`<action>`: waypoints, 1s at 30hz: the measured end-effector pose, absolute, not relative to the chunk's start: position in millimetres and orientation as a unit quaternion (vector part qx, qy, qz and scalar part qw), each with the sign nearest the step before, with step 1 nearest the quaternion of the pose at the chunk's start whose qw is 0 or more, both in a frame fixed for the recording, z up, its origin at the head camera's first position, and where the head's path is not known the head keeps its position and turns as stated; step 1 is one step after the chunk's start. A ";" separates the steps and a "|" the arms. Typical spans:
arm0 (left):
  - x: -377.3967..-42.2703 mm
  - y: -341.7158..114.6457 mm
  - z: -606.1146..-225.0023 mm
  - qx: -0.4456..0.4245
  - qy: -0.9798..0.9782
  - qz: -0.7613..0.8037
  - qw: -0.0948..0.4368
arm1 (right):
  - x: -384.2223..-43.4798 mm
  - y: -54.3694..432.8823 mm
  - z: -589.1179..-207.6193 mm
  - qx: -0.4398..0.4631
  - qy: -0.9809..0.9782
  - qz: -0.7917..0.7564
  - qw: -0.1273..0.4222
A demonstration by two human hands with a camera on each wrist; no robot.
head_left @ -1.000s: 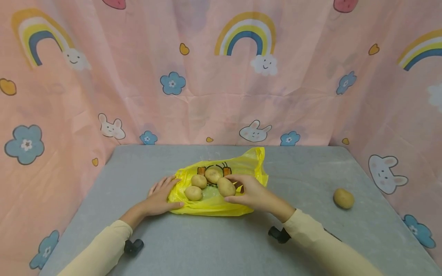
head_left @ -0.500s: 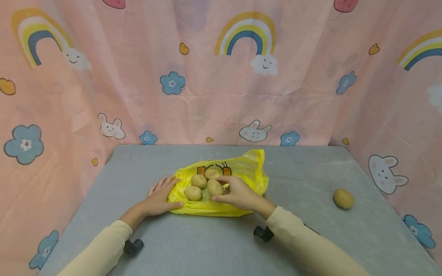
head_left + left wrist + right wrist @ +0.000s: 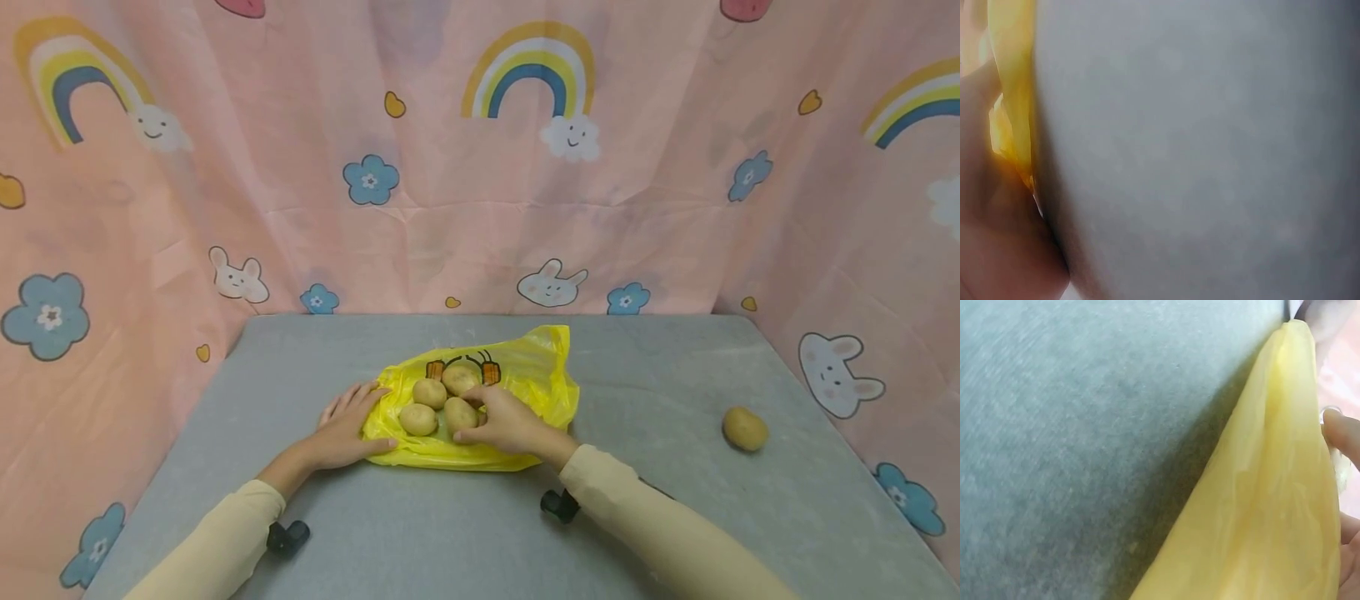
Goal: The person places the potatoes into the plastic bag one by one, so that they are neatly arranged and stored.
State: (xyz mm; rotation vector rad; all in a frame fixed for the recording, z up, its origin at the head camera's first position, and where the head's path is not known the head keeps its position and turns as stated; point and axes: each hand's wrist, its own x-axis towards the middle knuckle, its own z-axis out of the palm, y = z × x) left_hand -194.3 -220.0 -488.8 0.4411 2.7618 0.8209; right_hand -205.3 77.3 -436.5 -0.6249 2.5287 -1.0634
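A yellow plastic bag lies on its side in mid-table in the head view. Inside, three potatoes sit grouped at its left half. My right hand reaches over the bag and grips another potato by its right side, right beside the group. With fingers extended, my left hand rests on the bag's left end. The bag's yellow film shows next to that hand in the left wrist view. In the right wrist view, the bag's side covers most of the right hand, leaving fingertips visible.
One more potato lies on the right part of the grey table. A pink patterned curtain hangs behind the table and at both sides.
My right hand has carried its potato leftward and slightly down, up against the other potatoes in the bag. The left hand has stayed on the bag's left end.
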 end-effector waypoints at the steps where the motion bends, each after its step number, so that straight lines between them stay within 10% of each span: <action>1: -194.2 -220.1 -488.6 0.150 0.941 0.280 0.113 | -205.2 77.0 -436.8 -0.223 0.887 -0.370 0.162; 30: -193.1 -219.8 -489.3 0.152 0.940 0.284 0.112 | -208.4 69.7 -449.0 -0.250 0.904 -0.305 0.168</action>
